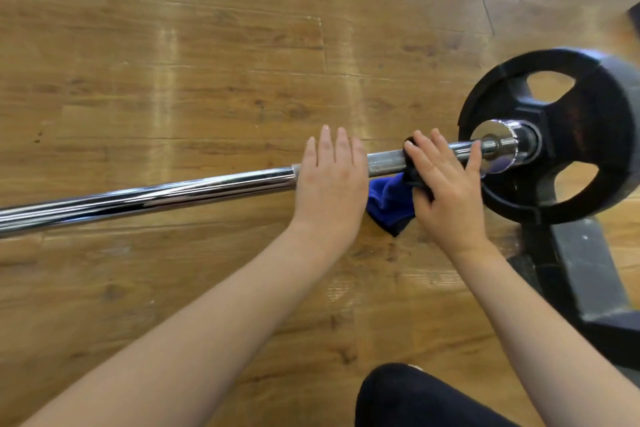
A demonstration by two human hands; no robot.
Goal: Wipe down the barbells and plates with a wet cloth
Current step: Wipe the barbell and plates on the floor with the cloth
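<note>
Now the right hand point(446, 191) presses the blue cloth point(391, 199) around the barbell point(173, 192), fingers fairly straight, plate point(588, 135) just rightward along its axis; left hand point(330, 180) rests flat, holding nothing.

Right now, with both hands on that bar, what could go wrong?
The left hand lies flat on the bar, with no real grip, so the bar might roll. The right hand presses the blue cloth close to the black plate; fingers could get pinched against the collar. The cloth's loose end hangs below the bar and may drag on the wooden floor, picking up dirt.
</note>
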